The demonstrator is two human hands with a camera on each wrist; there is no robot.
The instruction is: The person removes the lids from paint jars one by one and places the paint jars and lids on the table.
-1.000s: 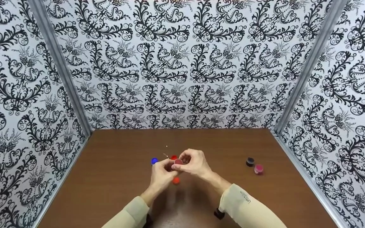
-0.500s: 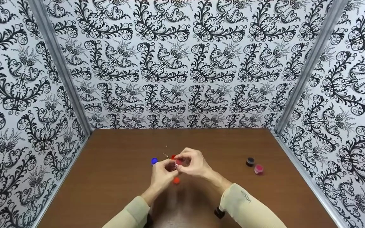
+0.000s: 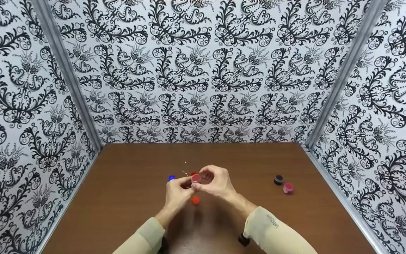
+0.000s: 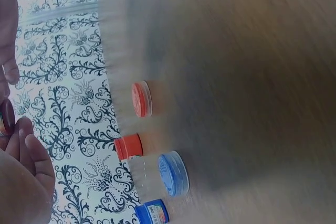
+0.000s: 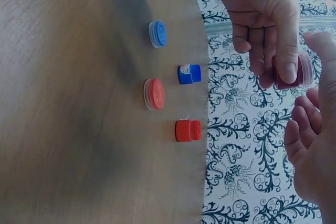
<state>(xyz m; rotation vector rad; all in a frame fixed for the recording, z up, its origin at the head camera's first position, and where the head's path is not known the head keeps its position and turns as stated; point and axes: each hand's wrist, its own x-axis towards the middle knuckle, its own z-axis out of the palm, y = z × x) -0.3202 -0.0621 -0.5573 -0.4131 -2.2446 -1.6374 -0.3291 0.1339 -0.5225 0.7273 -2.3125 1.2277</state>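
Observation:
A small dark red paint jar (image 5: 286, 72) with a clear screw lid (image 5: 305, 70) is raised above the table between both hands. The left hand (image 3: 178, 192) grips the jar, its thumb lying along the side. Around the lid the right hand (image 3: 219, 183) is loosely cupped; in the right wrist view its thumb and fingers stand slightly off the lid. On the table behind the hands are an orange-red jar (image 5: 188, 130) and a blue jar (image 5: 189, 74), both open. Their lids, one orange (image 4: 140, 99) and one blue (image 4: 173, 173), lie nearer the person.
A black jar (image 3: 278, 180) and a pink jar (image 3: 288, 188) stand together at the right of the brown table (image 3: 129, 211). Small pale specks (image 3: 185, 173) show near the orange-red jar. Patterned walls (image 3: 203, 70) enclose the back and sides.
The right hand's fingers close on the lid half a second ago, then loosen from it now. The jar tilts briefly, then faces up again and shifts slightly left.

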